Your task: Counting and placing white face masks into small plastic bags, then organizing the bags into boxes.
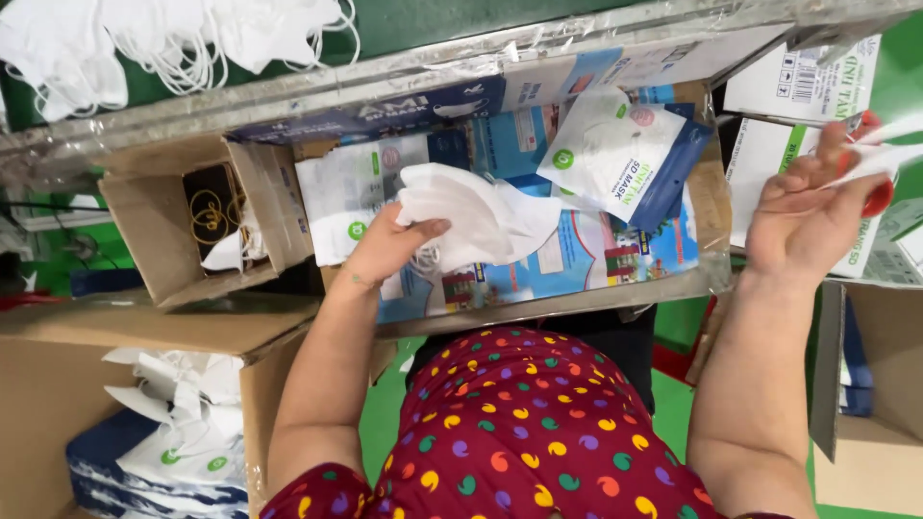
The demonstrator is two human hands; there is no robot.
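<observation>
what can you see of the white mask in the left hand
The white mask is a folded face mask of soft, cloth-like material, creased into layered flaps that fan out to the right. It lies tilted over a tray lined with blue and white mask packets. The left hand grips its left end, thumb on top, with thin white ear loops bunched under the fingers. It looks clean and unpackaged.

Left hand [389, 245] is reaching toward 12 o'clock, forearm bare, fingers curling shut in a grip. Right hand [803, 216] is lifting toward 2 o'clock, fingers pinching at the tips.
</observation>
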